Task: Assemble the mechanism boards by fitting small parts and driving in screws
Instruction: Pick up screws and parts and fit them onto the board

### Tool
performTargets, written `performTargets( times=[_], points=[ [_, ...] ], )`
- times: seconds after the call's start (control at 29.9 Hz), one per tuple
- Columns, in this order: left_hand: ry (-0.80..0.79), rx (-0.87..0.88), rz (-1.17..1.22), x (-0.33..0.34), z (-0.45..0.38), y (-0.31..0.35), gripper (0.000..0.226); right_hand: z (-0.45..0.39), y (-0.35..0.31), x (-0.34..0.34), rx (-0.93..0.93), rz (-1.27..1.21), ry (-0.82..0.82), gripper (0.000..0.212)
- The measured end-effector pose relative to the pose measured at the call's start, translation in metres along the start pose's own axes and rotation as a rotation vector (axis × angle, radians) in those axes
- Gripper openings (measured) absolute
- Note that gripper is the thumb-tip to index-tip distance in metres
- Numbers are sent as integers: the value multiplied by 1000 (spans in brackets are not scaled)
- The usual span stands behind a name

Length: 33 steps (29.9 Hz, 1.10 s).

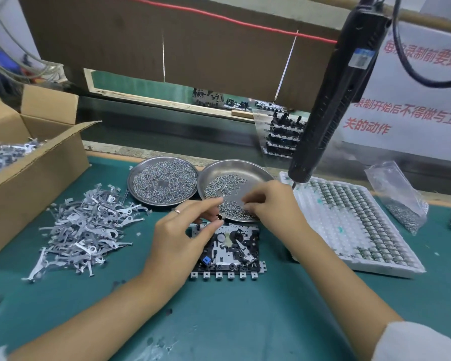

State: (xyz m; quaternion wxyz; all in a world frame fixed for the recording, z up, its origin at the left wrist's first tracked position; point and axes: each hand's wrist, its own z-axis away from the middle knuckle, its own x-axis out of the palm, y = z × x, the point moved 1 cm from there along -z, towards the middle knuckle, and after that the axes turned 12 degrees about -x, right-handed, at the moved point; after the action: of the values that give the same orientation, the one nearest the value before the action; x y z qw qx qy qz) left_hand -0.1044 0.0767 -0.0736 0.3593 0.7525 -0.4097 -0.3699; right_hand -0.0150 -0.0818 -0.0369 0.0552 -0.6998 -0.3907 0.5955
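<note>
A black and silver mechanism board (pixel 232 250) lies on the green mat in front of me. My left hand (pixel 182 230) hovers over its left part and pinches a small metal part between thumb and fingers. My right hand (pixel 271 201) reaches into the near edge of the right steel dish (pixel 253 169), fingers curled down among the loose screws (pixel 227 188). Whether it holds a screw is hidden. A black electric screwdriver (pixel 331 100) hangs above the right side.
A second steel dish (pixel 138 173) full of screws sits left of the first. A heap of grey metal levers (pixel 84 227) lies at left beside an open cardboard box (pixel 37 162). A white foam tray (pixel 357 225) of parts and a plastic bag (pixel 399 196) lie at right.
</note>
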Motion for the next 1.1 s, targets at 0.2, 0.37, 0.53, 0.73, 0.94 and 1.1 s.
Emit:
performTargets(
  times=[0.2,0.37,0.53,0.73,0.94,1.1],
  points=[
    [6,-11,67,1,1,-1,48,16,-2,-3,2,-319,166,22],
    [24,52,122,3,2,1,45,42,-16,-2,39,-924,191,22],
    [5,124,133,4,4,0,52,60,-22,11,91,-1145,120,20],
    [-20,156,141,6,4,-3,51,64,-21,12,110,-1147,143,18],
    [-23,166,155,6,4,-3,48,64,-22,9,116,-1145,147,17],
    [-39,188,140,5,4,0,46,64,-21,7,125,-1114,106,17]
  ],
)
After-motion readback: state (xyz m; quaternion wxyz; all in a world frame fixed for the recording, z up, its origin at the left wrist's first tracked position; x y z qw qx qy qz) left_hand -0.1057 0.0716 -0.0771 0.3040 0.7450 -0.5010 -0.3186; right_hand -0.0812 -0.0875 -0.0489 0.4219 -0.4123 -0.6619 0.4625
